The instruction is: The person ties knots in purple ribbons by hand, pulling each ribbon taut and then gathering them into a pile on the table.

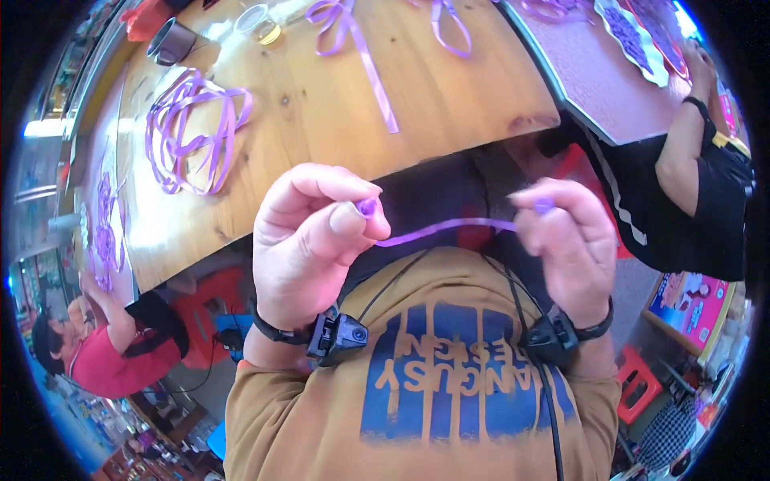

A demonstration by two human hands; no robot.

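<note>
A narrow purple ribbon (446,225) stretches between my hands, just off the wooden table's near edge and in front of my chest. My left hand (301,240) is closed, pinching a small folded or rolled bit of the ribbon between thumb and forefinger. At the other side my right hand (571,244), slightly blurred, is closed on the ribbon too; a purple bit shows at its fingertips. The span between them sags a little and bends upward toward the middle. How the ribbon runs inside my fingers is hidden.
On the wooden table (473,104) lie a loose heap of purple ribbon (196,136), a looped ribbon with a hanging tail (369,76), a dark cup (171,42) and a clear cup (258,26). People sit at tables left and right; a scalloped white tray (630,36) stands at the right.
</note>
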